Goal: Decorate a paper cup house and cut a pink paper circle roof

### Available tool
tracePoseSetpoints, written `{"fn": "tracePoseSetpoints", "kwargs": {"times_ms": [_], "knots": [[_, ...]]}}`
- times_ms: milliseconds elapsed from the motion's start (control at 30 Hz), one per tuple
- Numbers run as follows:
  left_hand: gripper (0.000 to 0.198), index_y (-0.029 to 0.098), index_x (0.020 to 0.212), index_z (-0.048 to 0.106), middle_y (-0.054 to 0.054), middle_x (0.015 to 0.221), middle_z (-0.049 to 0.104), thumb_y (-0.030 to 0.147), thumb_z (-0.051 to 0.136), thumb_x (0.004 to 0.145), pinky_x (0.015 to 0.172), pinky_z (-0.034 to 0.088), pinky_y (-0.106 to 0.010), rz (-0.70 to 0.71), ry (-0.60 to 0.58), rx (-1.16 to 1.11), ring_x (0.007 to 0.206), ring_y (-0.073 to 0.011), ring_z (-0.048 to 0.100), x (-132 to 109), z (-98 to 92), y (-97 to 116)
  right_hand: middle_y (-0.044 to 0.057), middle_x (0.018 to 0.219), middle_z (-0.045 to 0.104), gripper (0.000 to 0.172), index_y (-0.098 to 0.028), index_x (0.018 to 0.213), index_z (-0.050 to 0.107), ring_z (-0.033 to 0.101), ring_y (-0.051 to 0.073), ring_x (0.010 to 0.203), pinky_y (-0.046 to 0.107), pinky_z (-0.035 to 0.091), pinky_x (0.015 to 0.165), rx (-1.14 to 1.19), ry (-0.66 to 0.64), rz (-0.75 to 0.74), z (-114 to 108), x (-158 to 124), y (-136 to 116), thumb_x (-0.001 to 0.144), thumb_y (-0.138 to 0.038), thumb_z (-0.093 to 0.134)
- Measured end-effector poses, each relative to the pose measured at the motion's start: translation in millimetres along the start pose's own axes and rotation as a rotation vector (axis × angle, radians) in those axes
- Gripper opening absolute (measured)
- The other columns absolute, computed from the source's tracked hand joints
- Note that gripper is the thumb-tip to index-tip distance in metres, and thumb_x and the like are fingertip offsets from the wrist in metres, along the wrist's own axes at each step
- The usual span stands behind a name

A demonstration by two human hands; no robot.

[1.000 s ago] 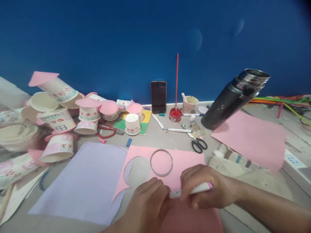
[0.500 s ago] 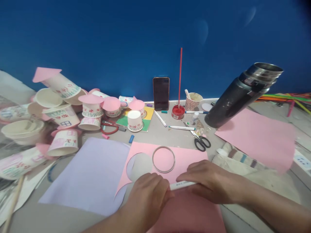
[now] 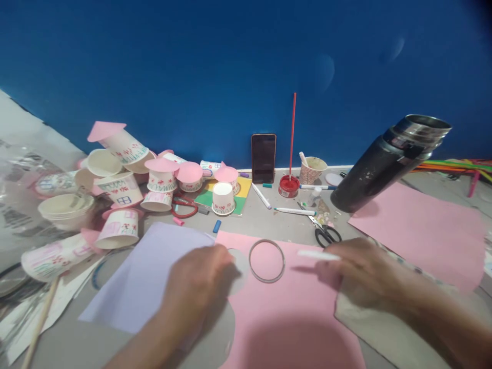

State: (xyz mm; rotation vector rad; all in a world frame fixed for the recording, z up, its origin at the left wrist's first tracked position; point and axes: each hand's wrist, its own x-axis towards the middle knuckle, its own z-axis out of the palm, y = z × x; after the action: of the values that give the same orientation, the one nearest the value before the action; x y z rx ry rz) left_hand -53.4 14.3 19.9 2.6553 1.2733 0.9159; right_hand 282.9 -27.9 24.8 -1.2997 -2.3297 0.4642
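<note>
My right hand (image 3: 363,269) grips a white marker (image 3: 317,254) above the right side of the pink paper (image 3: 303,302); the marker is smeared by motion. My left hand (image 3: 198,279) is closed, over the purple sheet (image 3: 154,271) and a round cut-out in the pink paper. Its fingertips are blurred, and whatever they hold is hidden. Between the hands, a thin round ring (image 3: 250,269) lies flat on the pink paper. Just past my right hand lie scissors with black handles (image 3: 326,236).
Decorated paper cups (image 3: 119,190) with pink paper tops crowd the left. A phone (image 3: 263,159) stands against the blue wall. A black flask (image 3: 376,171) leans at right, beside another pink sheet (image 3: 426,230). Markers (image 3: 295,211), a red pot (image 3: 289,187) and a cup (image 3: 313,169) stand behind.
My hands were together on the white marker and have moved apart. The left went left and away from me; the right went right with the marker. The view has shifted slightly.
</note>
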Motion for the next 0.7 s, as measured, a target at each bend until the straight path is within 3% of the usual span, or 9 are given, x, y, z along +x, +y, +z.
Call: {"fn": "tracePoseSetpoints", "kwargs": {"times_ms": [67, 133, 233, 300, 400, 467, 567, 633, 700], "knots": [[0.032, 0.024, 0.079, 0.054, 0.004, 0.062, 0.058, 0.034, 0.042, 0.106, 0.057, 0.033, -0.029, -0.290, -0.121, 0.073, 0.056, -0.0167, 0.055, 7.8, -17.1, -17.5, 0.000, 0.065, 0.062, 0.038, -0.023, 0.086, 0.065, 0.058, 0.017, 0.056, 0.028, 0.042, 0.052, 0.069, 0.099, 0.185, -11.6, -0.7, 8.3, 0.109, -0.037, 0.039], [0.037, 0.024, 0.080, 0.055, 0.003, 0.065, 0.060, 0.043, 0.038, 0.106, 0.058, 0.036, -0.028, -0.427, -0.246, -0.013, 0.060, -0.0176, 0.056, 14.6, -27.6, -23.2, 0.000, 0.070, 0.065, 0.035, -0.024, 0.093, 0.067, 0.062, 0.018, 0.061, 0.029, 0.046, 0.057, 0.036, 0.081, 0.275, -18.7, 4.2, 9.7, 0.109, -0.039, 0.040], [0.042, 0.023, 0.086, 0.058, 0.001, 0.077, 0.066, 0.046, 0.030, 0.107, 0.065, 0.046, -0.027, -0.465, -0.399, -0.267, 0.070, -0.0182, 0.062, 20.8, -29.0, -18.9, 0.003, 0.082, 0.072, 0.033, -0.023, 0.094, 0.065, 0.067, 0.020, 0.070, 0.030, 0.048, 0.063, -0.074, 0.001, 0.258, -22.1, 19.1, 8.2, 0.107, -0.040, 0.039], [0.042, 0.023, 0.090, 0.061, 0.000, 0.082, 0.069, 0.047, 0.030, 0.107, 0.070, 0.049, -0.029, -0.466, -0.436, -0.315, 0.076, -0.0191, 0.065, 20.4, -24.1, -20.1, 0.004, 0.081, 0.073, 0.036, -0.023, 0.092, 0.063, 0.069, 0.021, 0.071, 0.030, 0.046, 0.063, -0.177, -0.009, 0.301, -22.8, 31.0, 12.3, 0.107, -0.040, 0.036], [0.039, 0.024, 0.094, 0.065, -0.003, 0.090, 0.073, 0.046, 0.035, 0.105, 0.073, 0.051, -0.032, -0.438, -0.403, -0.170, 0.082, -0.0222, 0.068, 14.4, -14.8, -35.7, 0.007, 0.084, 0.078, 0.032, -0.022, 0.104, 0.069, 0.073, 0.025, 0.073, 0.031, 0.042, 0.062, -0.448, -0.073, 0.469, -20.5, 49.1, 26.7, 0.105, -0.040, 0.043], [0.034, 0.022, 0.098, 0.069, -0.009, 0.100, 0.074, 0.037, 0.038, 0.102, 0.079, 0.053, -0.038, -0.349, -0.334, 0.027, 0.093, -0.0276, 0.069, 8.9, -9.7, -48.5, 0.010, 0.100, 0.082, 0.032, -0.024, 0.122, 0.069, 0.077, 0.030, 0.086, 0.032, 0.042, 0.065, -0.611, -0.165, 0.514, -14.6, 60.3, 36.6, 0.103, -0.037, 0.046], [0.032, 0.019, 0.108, 0.071, -0.016, 0.112, 0.072, 0.028, 0.043, 0.098, 0.083, 0.052, -0.047, -0.230, -0.182, 0.299, 0.104, -0.0358, 0.066, 2.1, -6.9, -57.1, 0.014, 0.105, 0.082, 0.035, -0.022, 0.126, 0.070, 0.078, 0.032, 0.093, 0.032, 0.044, 0.068, -0.664, -0.209, 0.521, -1.6, 73.3, 46.5, 0.101, -0.035, 0.050], [0.031, 0.019, 0.111, 0.071, -0.016, 0.116, 0.070, 0.030, 0.046, 0.099, 0.086, 0.052, -0.048, -0.174, -0.124, 0.315, 0.107, -0.0354, 0.065, 0.1, -8.1, -54.5, 0.015, 0.106, 0.082, 0.034, -0.022, 0.124, 0.072, 0.078, 0.032, 0.094, 0.032, 0.044, 0.069, -0.664, -0.212, 0.526, 5.3, 78.0, 49.8, 0.101, -0.034, 0.050], [0.029, 0.019, 0.109, 0.071, -0.014, 0.114, 0.070, 0.032, 0.046, 0.100, 0.091, 0.052, -0.046, -0.174, -0.145, 0.233, 0.108, -0.0319, 0.066, 0.9, -10.6, -49.2, 0.015, 0.107, 0.082, 0.034, -0.022, 0.123, 0.072, 0.078, 0.031, 0.095, 0.031, 0.044, 0.069, -0.666, -0.211, 0.537, 8.6, 78.8, 51.1, 0.102, -0.035, 0.049]]}}
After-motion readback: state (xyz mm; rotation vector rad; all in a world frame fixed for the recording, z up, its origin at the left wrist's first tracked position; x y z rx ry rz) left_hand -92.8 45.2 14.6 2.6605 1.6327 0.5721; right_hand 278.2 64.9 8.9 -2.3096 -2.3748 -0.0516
